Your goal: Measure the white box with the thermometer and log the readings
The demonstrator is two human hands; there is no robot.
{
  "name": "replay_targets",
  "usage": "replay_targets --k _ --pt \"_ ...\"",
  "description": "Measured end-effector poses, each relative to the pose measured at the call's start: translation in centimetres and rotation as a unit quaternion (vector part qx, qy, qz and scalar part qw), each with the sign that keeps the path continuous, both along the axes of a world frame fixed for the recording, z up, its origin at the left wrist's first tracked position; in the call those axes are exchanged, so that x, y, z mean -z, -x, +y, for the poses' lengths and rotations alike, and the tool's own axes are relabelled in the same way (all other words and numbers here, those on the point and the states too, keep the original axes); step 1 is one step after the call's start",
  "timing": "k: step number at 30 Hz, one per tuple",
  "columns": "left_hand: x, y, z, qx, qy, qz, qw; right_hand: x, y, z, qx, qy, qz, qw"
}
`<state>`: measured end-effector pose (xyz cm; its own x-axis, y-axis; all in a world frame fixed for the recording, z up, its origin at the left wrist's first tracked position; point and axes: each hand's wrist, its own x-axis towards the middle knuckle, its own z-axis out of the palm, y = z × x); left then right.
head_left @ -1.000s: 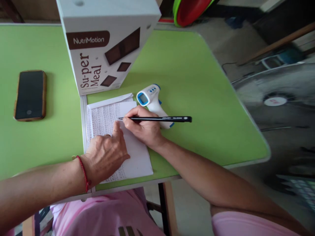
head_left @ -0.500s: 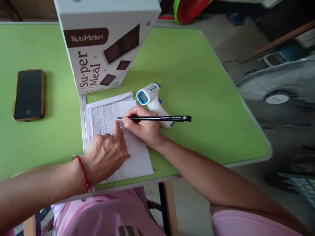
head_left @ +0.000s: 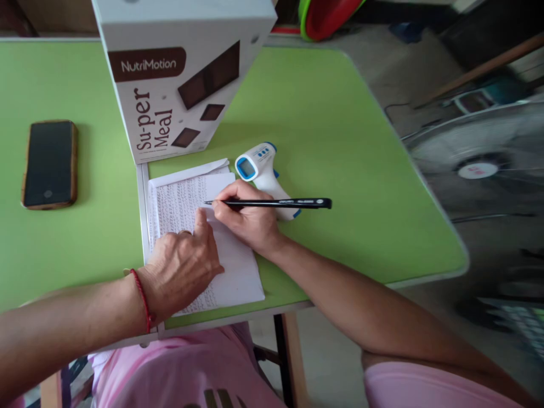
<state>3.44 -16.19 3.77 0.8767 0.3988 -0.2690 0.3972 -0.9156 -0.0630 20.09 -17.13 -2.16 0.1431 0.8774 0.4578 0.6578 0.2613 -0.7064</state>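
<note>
Barely anything has moved since the earlier frames: your pen tip sits on the same line.

Your right hand [head_left: 249, 218] pinches the black pen [head_left: 272, 203] over the handwritten paper [head_left: 182, 198] at frame centre; its script is too small to read. Your left hand [head_left: 182, 266] lies flat, hiding the page's lower part. Behind the pen, the thermometer [head_left: 259, 167] is partly covered.
</note>
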Motion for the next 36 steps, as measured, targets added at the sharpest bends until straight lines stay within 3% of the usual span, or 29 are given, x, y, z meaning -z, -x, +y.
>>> replay_targets --k 14,24,36 --pt "-0.05 -0.18 0.02 0.006 -0.006 -0.007 1.0 0.01 -0.12 0.05 -0.004 0.0 -0.011 1.0" --pt "-0.08 -0.08 0.06 0.002 -0.004 0.001 1.0 0.17 -0.2 0.05 -0.005 -0.037 -0.017 0.999" --pt "-0.25 -0.12 0.15 0.002 -0.001 0.011 1.0 -0.02 -0.3 0.04 -0.014 -0.017 -0.022 1.0"
